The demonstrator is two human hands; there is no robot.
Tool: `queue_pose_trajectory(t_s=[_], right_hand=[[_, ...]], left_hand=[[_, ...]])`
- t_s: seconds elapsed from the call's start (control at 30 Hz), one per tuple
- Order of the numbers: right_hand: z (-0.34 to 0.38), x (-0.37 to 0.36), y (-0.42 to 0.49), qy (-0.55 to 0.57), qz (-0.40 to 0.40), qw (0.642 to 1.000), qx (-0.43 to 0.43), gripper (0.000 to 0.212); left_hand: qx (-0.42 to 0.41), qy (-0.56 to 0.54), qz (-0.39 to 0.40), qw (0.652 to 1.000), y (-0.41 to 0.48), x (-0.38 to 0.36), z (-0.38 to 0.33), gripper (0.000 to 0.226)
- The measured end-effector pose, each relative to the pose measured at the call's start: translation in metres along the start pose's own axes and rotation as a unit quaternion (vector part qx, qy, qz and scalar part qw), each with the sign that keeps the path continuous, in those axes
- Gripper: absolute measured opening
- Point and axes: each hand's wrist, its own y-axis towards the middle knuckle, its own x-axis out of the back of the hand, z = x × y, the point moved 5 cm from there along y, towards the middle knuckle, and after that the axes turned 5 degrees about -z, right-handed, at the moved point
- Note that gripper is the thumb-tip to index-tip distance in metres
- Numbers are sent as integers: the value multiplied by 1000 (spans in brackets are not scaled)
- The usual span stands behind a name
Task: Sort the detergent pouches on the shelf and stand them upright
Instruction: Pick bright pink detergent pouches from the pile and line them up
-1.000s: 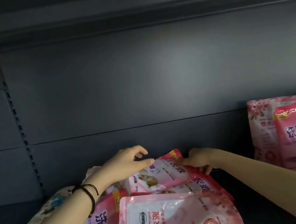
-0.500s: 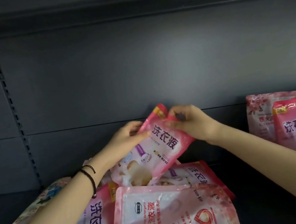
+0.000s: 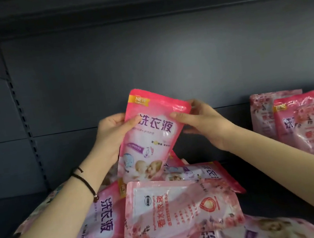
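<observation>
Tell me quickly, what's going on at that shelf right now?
Left hand and right hand both gripping one pink pouch, lifted, near upright. Loose pile lying flat below. Standing pouches at right.

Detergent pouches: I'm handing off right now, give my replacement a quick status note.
Left hand and right hand both grip the pink pouch, raised above the pile, nearly upright.
Heap of flat pouches lies jumbled at front centre of the shelf.
Done: a few upright pouches at right.
Left: stand the held pouch, probably with its match at right, then sort the heap.
</observation>
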Motion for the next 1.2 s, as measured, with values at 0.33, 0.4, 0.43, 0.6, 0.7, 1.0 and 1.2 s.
queue_pose_trajectory(t_s=[0.33, 0.4, 0.43, 0.6, 0.7, 1.0, 1.2], right_hand=[[15, -2, -42, 123, 9, 991, 40, 30], [21, 8, -55, 150, -12, 987, 47, 28], [24, 14, -63, 163, -23, 985, 51, 27], [38, 40, -96, 214, -79, 969, 97, 23], [43, 64, -116, 231, -104, 961, 111, 21], [41, 163, -177, 175, -160, 959, 156, 8], [19, 217, -213, 120, -195, 963, 143, 20]], left_hand=[[-89, -41, -59, 993, -35, -41, -62, 7], [-82, -54, -53, 994, -47, -53, -69, 10], [-82, -59, -49, 994, -53, -59, -72, 11], [-82, -88, -56, 991, -82, -98, -85, 16], [-70, -108, -65, 989, -101, -128, -88, 18], [-45, -134, -54, 988, -161, -229, -84, 20], [-42, -122, -80, 988, -202, -287, -61, 14]])
